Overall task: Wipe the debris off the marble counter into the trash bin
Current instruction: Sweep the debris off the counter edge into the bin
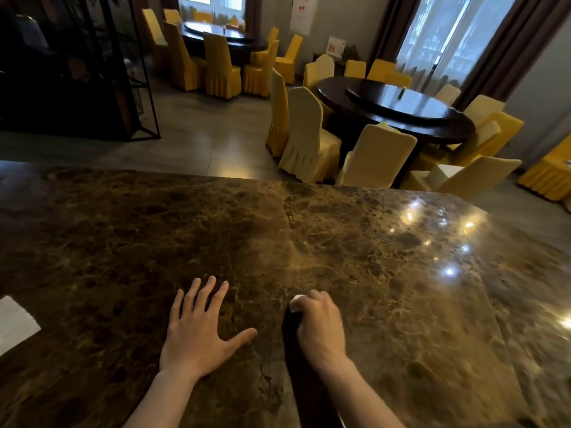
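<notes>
Pressing my right hand point(319, 324) down on the marble counter point(386, 273), I close my fingers over a small white wad point(297, 301), probably a tissue or cloth, which peeks out at 11 o'clock of my knuckles. My left hand point(197, 332) lies flat and open beside it, fingers spread, holding nothing. Doing this well means, I judge, keeping the wad flat and drawing it in long strokes toward one edge. No debris shows on the brown stone, and no trash bin is in view. A dark strip point(304, 381) runs under my right wrist; I cannot tell what it is. White paper point(14, 322) sits at 9 o'clock; covered chairs point(309, 134) crowd a round table point(398, 109) at 1 o'clock.
</notes>
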`<state>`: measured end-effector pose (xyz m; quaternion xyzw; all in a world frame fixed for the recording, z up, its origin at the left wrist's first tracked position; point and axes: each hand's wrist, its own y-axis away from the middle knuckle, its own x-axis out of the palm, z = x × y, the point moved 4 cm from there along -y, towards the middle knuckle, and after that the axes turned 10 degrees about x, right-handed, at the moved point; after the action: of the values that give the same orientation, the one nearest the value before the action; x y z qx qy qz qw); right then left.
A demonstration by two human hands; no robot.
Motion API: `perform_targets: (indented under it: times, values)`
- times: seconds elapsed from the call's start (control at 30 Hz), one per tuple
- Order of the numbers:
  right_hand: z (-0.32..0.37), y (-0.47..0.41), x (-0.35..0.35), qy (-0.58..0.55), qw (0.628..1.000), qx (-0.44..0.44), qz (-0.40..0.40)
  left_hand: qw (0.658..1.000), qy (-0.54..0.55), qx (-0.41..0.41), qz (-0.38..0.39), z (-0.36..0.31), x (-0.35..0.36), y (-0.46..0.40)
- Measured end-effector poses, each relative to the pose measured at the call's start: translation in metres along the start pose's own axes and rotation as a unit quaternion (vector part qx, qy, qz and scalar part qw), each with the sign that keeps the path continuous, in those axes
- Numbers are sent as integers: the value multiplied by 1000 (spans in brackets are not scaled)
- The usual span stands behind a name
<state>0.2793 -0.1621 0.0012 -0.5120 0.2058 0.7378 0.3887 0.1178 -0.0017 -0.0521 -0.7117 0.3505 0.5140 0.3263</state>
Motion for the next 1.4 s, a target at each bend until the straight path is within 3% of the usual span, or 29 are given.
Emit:
perform_targets:
  times: [0.13, 0.23, 0.33, 0.4, 0.5, 0.57, 0.67, 0.8, 0.9, 1.03, 1.2, 1.4]
  values:
    - [4, 19, -1, -44, 997, -27, 61, 1000, 6, 0, -1, 0, -1, 1]
    - [-1, 31, -11, -172, 975, 43, 133, 1000, 13, 2, 11, 1, -1, 2]
    - [-15, 51, -26, -347, 898, 172, 210, 1000, 19, 14, 19, -2, -4, 5]
    - [-26, 64, -36, -468, 811, 242, 255, 999, 24, 13, 21, -8, -8, 8]
    - [-38, 78, -54, -595, 707, 259, 282, 999, 32, 13, 30, -20, -13, 16]
    - [-45, 89, -65, -627, 681, 254, 281, 999, 28, 23, 25, -30, -15, 27]
    - [-54, 107, -75, -628, 688, 232, 281, 999, 17, 24, 25, -44, -17, 48]
    - [-68, 134, -73, -575, 735, 210, 294, 999, 13, 6, 35, -59, -14, 74]
    - [-79, 160, -59, -477, 800, 175, 320, 999, 2, -6, 46, -69, -7, 90]
    - [-89, 195, -28, -348, 855, 133, 361, 998, -14, -27, 62, -75, 5, 105]
    - [-100, 227, 19, -152, 921, 77, 351, 997, -21, -31, 69, -74, 9, 107]
    - [-115, 253, 60, -94, 929, 78, 350, 997, -18, -30, 68, -72, 12, 106]
